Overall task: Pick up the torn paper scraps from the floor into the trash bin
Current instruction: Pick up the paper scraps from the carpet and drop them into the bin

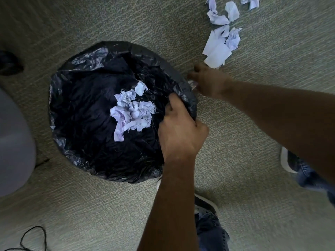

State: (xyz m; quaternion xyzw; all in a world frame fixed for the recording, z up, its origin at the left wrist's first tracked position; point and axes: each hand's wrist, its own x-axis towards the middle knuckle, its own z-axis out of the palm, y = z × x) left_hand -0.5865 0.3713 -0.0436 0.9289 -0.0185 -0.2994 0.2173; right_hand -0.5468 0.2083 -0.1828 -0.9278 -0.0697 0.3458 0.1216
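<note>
The trash bin [59, 98] stands on the carpet, lined with a black plastic bag, and a heap of crumpled paper scraps [132, 111] lies inside it. My left hand [181, 129] grips the bag's rim on the bin's right side. My right hand [208, 81] is just right of the bin, low over the floor and blurred. Its fingers are closed around a small pale paper scrap [193, 84]. A pile of torn paper scraps [220, 44] lies on the carpet just beyond this hand, and more scraps [251, 1] reach the top edge.
My two shoes [288, 163] [206, 201] and jeans legs are at the lower right. A black cord [34, 238] loops at the bottom left. A grey rounded object [14, 142] sits left of the bin, with a dark object [10, 63] above it.
</note>
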